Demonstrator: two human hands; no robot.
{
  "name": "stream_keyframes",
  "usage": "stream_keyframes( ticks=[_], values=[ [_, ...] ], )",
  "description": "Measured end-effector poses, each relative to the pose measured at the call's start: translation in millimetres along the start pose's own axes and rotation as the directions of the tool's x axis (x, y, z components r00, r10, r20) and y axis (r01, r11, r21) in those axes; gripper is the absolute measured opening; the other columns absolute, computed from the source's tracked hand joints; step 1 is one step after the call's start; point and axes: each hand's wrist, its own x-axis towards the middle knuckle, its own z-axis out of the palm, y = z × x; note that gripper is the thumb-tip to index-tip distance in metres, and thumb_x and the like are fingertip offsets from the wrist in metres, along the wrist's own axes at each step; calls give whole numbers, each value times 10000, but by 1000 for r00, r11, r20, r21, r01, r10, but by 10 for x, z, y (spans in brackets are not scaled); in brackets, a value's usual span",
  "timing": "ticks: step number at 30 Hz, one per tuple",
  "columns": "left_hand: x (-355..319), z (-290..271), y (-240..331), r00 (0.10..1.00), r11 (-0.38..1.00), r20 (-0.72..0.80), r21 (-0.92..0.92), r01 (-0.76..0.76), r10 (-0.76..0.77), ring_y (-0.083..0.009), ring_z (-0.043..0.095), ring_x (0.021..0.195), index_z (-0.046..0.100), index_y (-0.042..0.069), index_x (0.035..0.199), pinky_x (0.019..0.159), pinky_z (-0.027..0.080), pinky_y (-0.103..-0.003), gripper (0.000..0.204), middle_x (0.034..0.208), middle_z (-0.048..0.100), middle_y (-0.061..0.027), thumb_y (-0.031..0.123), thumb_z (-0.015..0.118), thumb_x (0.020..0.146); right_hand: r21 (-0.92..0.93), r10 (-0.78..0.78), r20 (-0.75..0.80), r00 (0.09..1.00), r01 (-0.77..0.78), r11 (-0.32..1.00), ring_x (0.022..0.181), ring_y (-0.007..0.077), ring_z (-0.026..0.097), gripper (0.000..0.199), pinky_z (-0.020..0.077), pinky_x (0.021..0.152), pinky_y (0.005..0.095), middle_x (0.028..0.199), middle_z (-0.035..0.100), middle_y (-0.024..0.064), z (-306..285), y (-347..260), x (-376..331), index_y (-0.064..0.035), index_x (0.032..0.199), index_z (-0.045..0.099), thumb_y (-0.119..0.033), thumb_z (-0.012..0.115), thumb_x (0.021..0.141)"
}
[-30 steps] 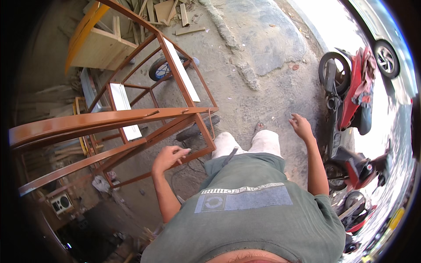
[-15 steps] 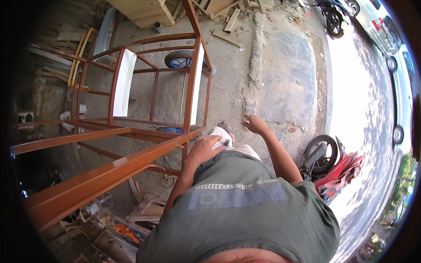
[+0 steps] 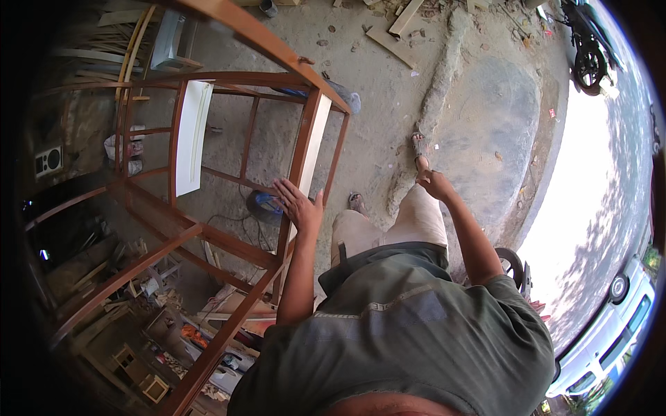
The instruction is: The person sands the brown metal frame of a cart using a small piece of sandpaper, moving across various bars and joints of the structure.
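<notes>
A large reddish-brown open frame (image 3: 298, 161) of long rails and posts fills the left side. Whether it is wood or metal I cannot tell. A white panel (image 3: 193, 139) is set in one of its sides, and a pale strip (image 3: 316, 135) runs along the near rail. My left hand (image 3: 302, 206) is open, fingers stretched out over that rail; whether the palm rests on it is hidden. My right hand (image 3: 436, 185) hangs by my right leg, empty, its fingers loosely bent and partly hidden.
Loose boards (image 3: 392, 47) lie on the rough ground ahead. A dark motorcycle (image 3: 588, 66) and a white car (image 3: 610, 333) stand along the road at right. A black wheel (image 3: 510, 265) is near my right elbow. Scrap wood and tools clutter the lower left, with a speaker (image 3: 48, 161) farther left.
My left hand has moved from beside my thigh out to the frame's rail, its fingers spreading. My right arm has swung farther right. My legs are now apart in a step, and the view has shifted.
</notes>
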Motion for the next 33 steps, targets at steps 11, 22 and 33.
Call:
stream_keyframes(
  ticks=[11,22,33],
  values=[
    [1321,210,533,950,933,84,179,-312,301,-509,142,1465,55,-12,1559,1170,192,-601,1052,1581,95,-336,355,740,850,80,211,271,939,-240,967,1110,423,622,457,500,932,498,1125,670,262,931,1422,4020,-23,1123,669,-414,620,891],
    [940,379,116,976,970,60,119,-214,208,-447,250,1423,-24,8,1532,1141,240,-585,1110,1563,78,-286,368,750,823,432,442,221,870,-493,755,844,335,707,597,549,684,437,951,724,195,2993,852,7302,60,1003,704,-499,751,801],
    [1065,421,263,949,946,68,80,-313,308,-425,380,1358,218,-47,1507,1088,324,-548,1111,1494,323,-286,541,777,748,955,364,-21,931,-89,283,784,203,664,310,560,800,337,1015,698,142,3021,2102,6361,43,1109,644,-219,644,943]
  ],
)
